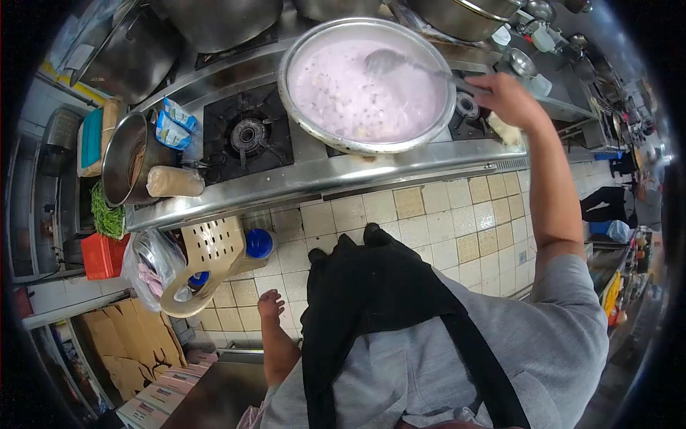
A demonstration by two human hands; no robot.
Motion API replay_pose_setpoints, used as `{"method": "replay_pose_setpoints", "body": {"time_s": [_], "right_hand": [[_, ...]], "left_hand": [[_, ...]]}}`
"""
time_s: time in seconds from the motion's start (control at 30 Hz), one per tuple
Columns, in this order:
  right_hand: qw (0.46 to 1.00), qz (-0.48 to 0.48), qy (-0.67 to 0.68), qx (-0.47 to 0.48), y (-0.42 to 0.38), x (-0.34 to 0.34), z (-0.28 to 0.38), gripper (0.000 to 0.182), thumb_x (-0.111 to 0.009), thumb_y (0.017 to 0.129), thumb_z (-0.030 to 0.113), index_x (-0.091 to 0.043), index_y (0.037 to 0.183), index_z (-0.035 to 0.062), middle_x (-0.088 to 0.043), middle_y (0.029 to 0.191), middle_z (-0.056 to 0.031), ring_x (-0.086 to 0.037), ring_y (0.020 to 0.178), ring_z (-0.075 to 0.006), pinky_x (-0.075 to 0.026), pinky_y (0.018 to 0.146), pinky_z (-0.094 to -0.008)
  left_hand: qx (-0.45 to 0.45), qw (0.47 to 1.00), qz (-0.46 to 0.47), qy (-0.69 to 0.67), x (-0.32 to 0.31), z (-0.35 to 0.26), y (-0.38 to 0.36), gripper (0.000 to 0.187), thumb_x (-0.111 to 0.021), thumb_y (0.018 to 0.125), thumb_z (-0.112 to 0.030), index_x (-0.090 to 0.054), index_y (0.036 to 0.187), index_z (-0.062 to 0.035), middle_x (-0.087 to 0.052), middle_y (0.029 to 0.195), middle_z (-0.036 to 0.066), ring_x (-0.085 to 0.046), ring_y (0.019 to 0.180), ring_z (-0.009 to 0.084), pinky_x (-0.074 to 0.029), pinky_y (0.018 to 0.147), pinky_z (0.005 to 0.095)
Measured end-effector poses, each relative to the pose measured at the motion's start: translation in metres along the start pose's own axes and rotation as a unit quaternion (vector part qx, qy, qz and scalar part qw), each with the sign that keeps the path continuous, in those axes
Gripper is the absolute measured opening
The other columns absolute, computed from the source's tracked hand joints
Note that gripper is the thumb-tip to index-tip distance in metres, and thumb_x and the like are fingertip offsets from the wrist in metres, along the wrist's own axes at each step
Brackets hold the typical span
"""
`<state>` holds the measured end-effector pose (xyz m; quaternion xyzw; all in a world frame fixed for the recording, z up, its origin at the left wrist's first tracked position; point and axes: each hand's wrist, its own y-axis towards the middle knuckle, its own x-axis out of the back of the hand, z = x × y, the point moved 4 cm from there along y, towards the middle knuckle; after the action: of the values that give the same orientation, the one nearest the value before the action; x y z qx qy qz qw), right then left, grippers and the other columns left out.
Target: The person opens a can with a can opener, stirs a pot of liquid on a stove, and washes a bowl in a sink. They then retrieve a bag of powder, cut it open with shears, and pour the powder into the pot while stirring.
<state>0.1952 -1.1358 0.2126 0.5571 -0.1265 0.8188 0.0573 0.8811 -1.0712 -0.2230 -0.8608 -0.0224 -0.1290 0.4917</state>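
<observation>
My right hand (509,101) is closed around the handle of a large metal ladle (386,62). The ladle's head dips into a pale pink, milky liquid (343,93) with small dark bits and some pale lumps in it. A wide round metal pot (304,123) holds this liquid and stands on the stove. Down at my side, away from the stove, my left hand (271,305) hangs with loosely curled, parted fingers and nothing in it. Nearest to it is a beige plastic chair (214,247) with holes in its back.
A bare gas burner (246,134) lies left of the pot. Further left are a deep steel pot (114,157), blue-and-white packets (175,125) and a tan wrapped cylinder (175,181). A crumpled cloth (504,130) lies at the right stove edge. Large pots (221,21) stand behind.
</observation>
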Motion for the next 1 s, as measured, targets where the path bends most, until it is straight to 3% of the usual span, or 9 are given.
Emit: {"method": "replay_pose_setpoints", "body": {"time_s": [0.07,0.17,0.3,0.4,0.47,0.5,0.67,0.83,1.0], "right_hand": [[0.984,-0.125,-0.129,-0.005,0.031,-0.018,-0.03,0.037,-0.061,0.082,0.011,-0.064,0.119,0.0032,-0.068,0.101,-0.0229,-0.066,0.094,-0.0354,-0.051,0.084,-0.0415],[0.986,-0.051,-0.123,-0.104,0.061,-0.049,-0.023,0.029,-0.056,0.082,0.008,-0.068,0.108,0.0018,-0.065,0.107,-0.0255,-0.061,0.108,-0.0371,-0.047,0.095,-0.0419],[0.994,0.008,-0.081,-0.071,0.081,-0.107,-0.024,0.026,-0.055,0.081,0.008,-0.066,0.099,-0.0067,-0.067,0.088,-0.0258,-0.067,0.078,-0.0392,-0.054,0.073,-0.0436],[0.967,0.104,0.188,-0.138,0.081,-0.138,-0.018,0.022,-0.058,0.082,0.007,-0.065,0.093,-0.0103,-0.062,0.072,-0.0193,-0.062,0.055,-0.0267,-0.048,0.046,-0.0384],[0.917,0.141,0.336,-0.162,0.067,-0.143,0.005,0.031,-0.062,0.083,0.008,-0.063,0.111,-0.0057,-0.052,0.062,-0.0052,-0.047,0.043,-0.0129,-0.034,0.033,-0.0286],[0.911,0.153,0.346,-0.165,0.058,-0.139,0.02,0.036,-0.059,0.086,0.009,-0.06,0.12,-0.0052,-0.052,0.063,-0.0038,-0.042,0.042,-0.01,-0.032,0.034,-0.0261],[0.867,0.165,0.435,-0.177,0.02,-0.121,0.047,0.043,-0.059,0.088,0.009,-0.054,0.128,-0.0043,-0.054,0.068,-0.0034,-0.042,0.043,-0.0069,-0.032,0.033,-0.0235],[0.855,0.161,0.457,-0.183,-0.022,-0.089,0.044,0.04,-0.057,0.09,0.011,-0.056,0.129,-0.0013,-0.053,0.067,-0.0002,-0.041,0.044,-0.0042,-0.03,0.033,-0.0203],[0.922,0.091,0.358,-0.121,-0.026,-0.049,0.023,0.04,-0.058,0.091,0.013,-0.056,0.129,0.0004,-0.051,0.066,0.0017,-0.042,0.045,-0.003,-0.033,0.036,-0.0196]], "left_hand": [[-0.006,1.0,0.002,0.0,-0.004,-0.012,0.0,0.029,-0.064,0.09,-0.026,-0.058,0.114,-0.0105,-0.064,0.095,0.006,-0.062,0.07,0.0191,-0.047,0.058,0.0342],[-0.01,1.0,-0.006,-0.005,-0.009,-0.019,-0.006,0.027,-0.063,0.091,-0.025,-0.058,0.114,-0.0105,-0.065,0.095,0.005,-0.062,0.071,0.0188,-0.047,0.057,0.0343],[0.004,1.0,-0.007,0.003,-0.009,0.001,-0.012,0.026,-0.062,0.092,-0.025,-0.058,0.113,-0.0104,-0.065,0.094,0.005,-0.062,0.07,0.0187,-0.047,0.058,0.0341],[0.033,0.999,-0.009,0.001,-0.001,0.033,-0.01,0.024,-0.061,0.092,-0.025,-0.059,0.112,-0.0106,-0.064,0.09,0.005,-0.062,0.069,0.0189,-0.047,0.056,0.034],[0.054,0.998,0.006,-0.007,0.003,0.053,-0.016,0.022,-0.06,0.093,-0.024,-0.06,0.11,-0.0109,-0.063,0.086,0.004,-0.061,0.064,0.0189,-0.046,0.052,0.0339],[-0.096,0.992,0.084,0.01,0.018,0.101,0.028,0.02,-0.059,0.093,-0.022,-0.06,0.109,-0.011,-0.063,0.082,0.004,-0.06,0.059,0.0188,-0.045,0.049,0.0339],[-0.095,0.99,0.08,0.064,0.022,0.097,0.022,0.022,-0.06,0.092,-0.023,-0.061,0.11,-0.0109,-0.064,0.083,0.004,-0.059,0.059,0.0187,-0.046,0.049,0.0337],[0.044,0.999,-0.008,-0.011,0.009,0.028,-0.012,0.023,-0.06,0.091,-0.023,-0.061,0.111,-0.0109,-0.065,0.093,0.007,-0.061,0.068,0.0186,-0.047,0.054,0.0326],[0.001,1.0,-0.007,-0.015,0.003,-0.002,-0.01,0.025,-0.062,0.091,-0.024,-0.059,0.112,-0.0104,-0.065,0.095,0.007,-0.061,0.069,0.0183,-0.046,0.054,0.0324]]}}
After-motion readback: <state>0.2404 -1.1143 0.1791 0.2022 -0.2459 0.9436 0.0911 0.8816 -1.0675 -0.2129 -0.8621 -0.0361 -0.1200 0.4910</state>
